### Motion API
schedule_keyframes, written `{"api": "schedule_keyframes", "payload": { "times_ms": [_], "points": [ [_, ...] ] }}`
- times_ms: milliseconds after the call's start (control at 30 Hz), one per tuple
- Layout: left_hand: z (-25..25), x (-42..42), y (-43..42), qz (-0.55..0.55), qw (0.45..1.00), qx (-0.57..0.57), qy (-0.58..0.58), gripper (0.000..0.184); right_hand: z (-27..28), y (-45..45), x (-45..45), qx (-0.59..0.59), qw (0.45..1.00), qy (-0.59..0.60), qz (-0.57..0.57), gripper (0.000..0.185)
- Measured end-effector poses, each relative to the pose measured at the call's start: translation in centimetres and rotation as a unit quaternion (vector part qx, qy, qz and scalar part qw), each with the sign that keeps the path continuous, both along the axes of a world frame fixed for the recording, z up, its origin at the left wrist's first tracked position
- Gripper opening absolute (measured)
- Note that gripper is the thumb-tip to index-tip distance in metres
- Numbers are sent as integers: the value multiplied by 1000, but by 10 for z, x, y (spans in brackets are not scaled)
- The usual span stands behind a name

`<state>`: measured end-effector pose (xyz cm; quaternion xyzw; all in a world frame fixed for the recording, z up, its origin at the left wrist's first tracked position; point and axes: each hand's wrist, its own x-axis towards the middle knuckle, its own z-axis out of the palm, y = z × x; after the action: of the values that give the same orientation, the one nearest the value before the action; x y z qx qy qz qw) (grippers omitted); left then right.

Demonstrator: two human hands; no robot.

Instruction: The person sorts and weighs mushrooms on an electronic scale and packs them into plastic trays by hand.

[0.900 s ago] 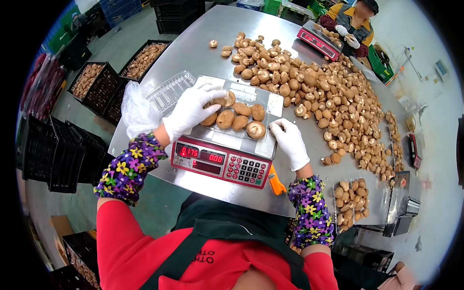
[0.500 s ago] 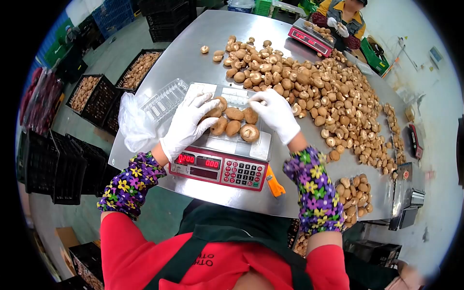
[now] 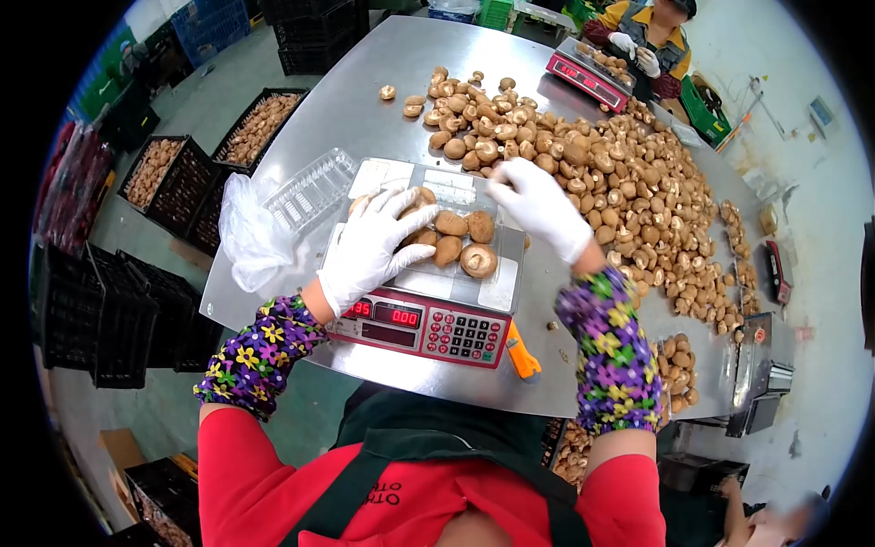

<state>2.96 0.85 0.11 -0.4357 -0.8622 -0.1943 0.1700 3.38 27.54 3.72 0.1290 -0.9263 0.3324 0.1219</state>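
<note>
My left hand point(image 3: 375, 248), in a white glove, lies with fingers spread over the left side of a clear plastic tray point(image 3: 448, 187) on a red digital scale point(image 3: 460, 333). It touches some of the shiitake mushrooms in the tray, partly hiding them. To its right, a shiitake mushroom point(image 3: 478, 261) shows its pale stem side up; others sit cap up. My right hand point(image 3: 540, 208), also gloved, is right of the tray beside the mushroom pile point(image 3: 629, 196). Its fingers are curled in, and what they hold, if anything, is hidden. The scale's left display is partly covered by my left hand.
An empty clear tray point(image 3: 313, 190) and a plastic bag point(image 3: 251, 232) lie left of the scale. An orange cutter point(image 3: 521, 353) is at its lower right. Across the metal table point(image 3: 365, 77), a co-worker point(image 3: 649, 41) works at another scale point(image 3: 588, 80). Mushroom crates point(image 3: 173, 182) stand at left.
My left hand has shifted right and further over the mushrooms. My right hand has moved right and slightly down, off the tray's edge. The scale's weight reading has changed.
</note>
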Motion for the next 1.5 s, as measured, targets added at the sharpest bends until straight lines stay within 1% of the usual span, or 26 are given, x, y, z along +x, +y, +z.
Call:
{"api": "schedule_keyframes", "payload": {
  "times_ms": [67, 133, 200, 233, 267, 300, 333, 400, 467, 533, 600, 633, 667, 767, 800, 833, 933, 1000, 1067, 1133, 1167, 1233, 1267, 1333, 1400, 1500],
  "points": [
    [14, 2, -7, 26, 998, 53, 1, 50, 18, 16, 42, -37, 999, -35, 7, 20],
    [23, -3, -27, 65, 980, 185, 22, 37, 23, 41, 89, -28, 983, -181, 20, 23],
    [22, -8, -49, 103, 936, 308, -137, 28, 19, 59, 129, 22, 936, -350, 29, 22],
    [8, -19, -64, 128, 916, 335, -179, 26, 8, 60, 138, 22, 936, -351, 29, 22],
    [-11, -31, -77, 150, 895, 359, -219, 24, -10, 62, 146, 128, 966, -221, -36, 21],
    [-21, -37, -86, 177, 916, 305, -189, 25, -24, 64, 153, 229, 964, -83, -105, 20],
    [-24, -37, -87, 167, 919, 301, -190, 25, -28, 61, 152, 225, 964, -84, -115, 20],
    [-29, -33, -85, 228, 838, 246, -431, 26, -33, 44, 125, -83, 980, -157, -94, 22],
    [-45, -33, -85, 191, 828, 258, -460, 28, -65, 30, 99, -71, 986, -96, -116, 24],
    [-53, -44, -92, 168, 822, 229, -493, 30, -76, 17, 80, -124, 970, -187, -95, 31],
    [-53, -60, -93, 174, 794, 244, -530, 29, -87, 8, 59, -54, 989, -87, -107, 36],
    [-67, -66, -105, 158, 807, 215, -526, 25, -100, 4, 58, -102, 984, -100, -111, 36],
    [-83, -72, -105, 160, 800, 287, -502, 20, -101, 5, 55, -117, 983, -98, -99, 36],
    [-72, -77, -107, 169, 811, 223, -514, 18, -99, 3, 67, -163, 961, -130, -181, 28],
    [-54, -78, -70, 159, 822, 246, -488, 18, -88, 21, 67, -171, 959, -74, -215, 27],
    [-39, -62, -56, 148, 824, 255, -485, 18, -82, 27, 80, -163, 954, -96, -231, 26],
    [-15, -22, -19, 100, 833, 238, -490, 18, -97, 49, 137, -268, 942, -23, -202, 25],
    [-12, -6, 16, 83, 836, 216, -497, 17, -71, 73, 193, -297, 919, -84, -244, 27],
    [-12, 23, 68, 44, 854, 181, -486, 17, -89, 106, 234, -235, 925, -50, -295, 25],
    [-38, 44, 119, -9, 864, 178, -471, 18, -82, 127, 294, -230, 906, -48, -352, 24],
    [-50, 53, 141, -42, 841, 152, -518, 22, -92, 142, 319, -243, 897, -61, -364, 23],
    [-67, 82, 197, -78, 862, 120, -486, 17, -82, 152, 371, -242, 869, -72, -425, 22],
    [-68, 100, 222, -64, 840, 93, -531, 19, -83, 151, 394, -250, 854, -55, -454, 20],
    [-96, 120, 264, -104, 818, 79, -560, 20, -106, 155, 435, -268, 816, -69, -508, 18],
    [-114, 138, 299, -153, 839, 51, -520, 18, -129, 151, 465, -313, 766, -91, -554, 16],
    [-146, 153, 343, -198, 818, 52, -537, 18, -169, 139, 493, -417, 706, -52, -571, 14]
  ]
}}
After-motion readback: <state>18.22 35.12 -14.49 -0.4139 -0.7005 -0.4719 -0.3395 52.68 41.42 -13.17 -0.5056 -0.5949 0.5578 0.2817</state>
